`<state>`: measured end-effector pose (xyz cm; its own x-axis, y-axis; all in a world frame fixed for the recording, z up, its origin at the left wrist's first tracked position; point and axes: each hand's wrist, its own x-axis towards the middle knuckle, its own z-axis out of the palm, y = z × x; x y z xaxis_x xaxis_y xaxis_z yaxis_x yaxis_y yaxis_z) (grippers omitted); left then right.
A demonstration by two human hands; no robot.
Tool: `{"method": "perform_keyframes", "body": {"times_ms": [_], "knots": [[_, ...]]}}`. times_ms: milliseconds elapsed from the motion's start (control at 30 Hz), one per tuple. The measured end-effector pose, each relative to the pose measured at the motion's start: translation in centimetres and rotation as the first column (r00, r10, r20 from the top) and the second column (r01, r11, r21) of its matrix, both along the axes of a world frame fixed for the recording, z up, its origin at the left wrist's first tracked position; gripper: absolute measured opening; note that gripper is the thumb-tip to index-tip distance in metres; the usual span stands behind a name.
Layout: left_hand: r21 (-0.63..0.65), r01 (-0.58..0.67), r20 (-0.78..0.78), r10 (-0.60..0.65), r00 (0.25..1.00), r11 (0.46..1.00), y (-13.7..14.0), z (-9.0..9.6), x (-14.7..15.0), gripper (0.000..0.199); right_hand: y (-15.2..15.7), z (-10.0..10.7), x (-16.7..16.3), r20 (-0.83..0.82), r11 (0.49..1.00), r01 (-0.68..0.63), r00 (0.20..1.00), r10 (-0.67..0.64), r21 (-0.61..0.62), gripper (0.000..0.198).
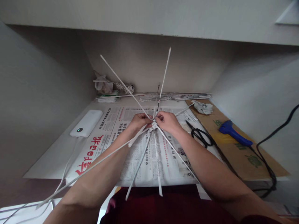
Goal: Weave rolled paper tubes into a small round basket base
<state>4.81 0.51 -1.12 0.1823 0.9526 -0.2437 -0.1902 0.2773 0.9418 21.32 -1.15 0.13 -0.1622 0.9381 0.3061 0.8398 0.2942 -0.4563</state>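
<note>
Both hands meet at a small woven knot of rolled paper strips (154, 125), held above the newspaper (137, 168). Several long thin paper sticks fan out from this knot, upward, downward and to the sides. My left hand (141, 121) pinches the knot's left side, where sticks run out past the fingers. On the right side, my right hand (167, 120) has its fingers curled closed against the same knot. The exact strip between each set of fingertips is partly hidden.
Black-handled scissors (201, 135) and a blue glue gun (234, 133) with a black cord lie to the right, the gun on cardboard (263, 163). A white power bank (86, 123) lies left. Paper sticks (175, 96) line the back wall, near a crumpled bag (103, 85).
</note>
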Motion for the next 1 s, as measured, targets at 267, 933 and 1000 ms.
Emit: {"method": "perform_keyframes", "body": {"times_ms": [267,933,1000], "knots": [[0.009,0.018,0.017,-0.018,1.000,1.000,0.4,-0.6,-0.4,0.026,-0.6,1.4,0.1,0.260,0.998,-0.025,0.966,0.010,0.058,0.028],[0.029,0.015,-0.054,-0.013,0.998,0.999,0.4,-0.8,-0.3,0.012,1.4,-1.8,-1.1,-0.710,0.959,-0.140,0.699,-0.081,-0.247,0.022],[0.023,0.018,-0.057,-0.017,0.998,1.000,0.6,-1.1,-0.4,0.012,1.1,-1.5,-1.1,-0.732,0.953,-0.173,0.678,-0.068,-0.248,0.020]]}}
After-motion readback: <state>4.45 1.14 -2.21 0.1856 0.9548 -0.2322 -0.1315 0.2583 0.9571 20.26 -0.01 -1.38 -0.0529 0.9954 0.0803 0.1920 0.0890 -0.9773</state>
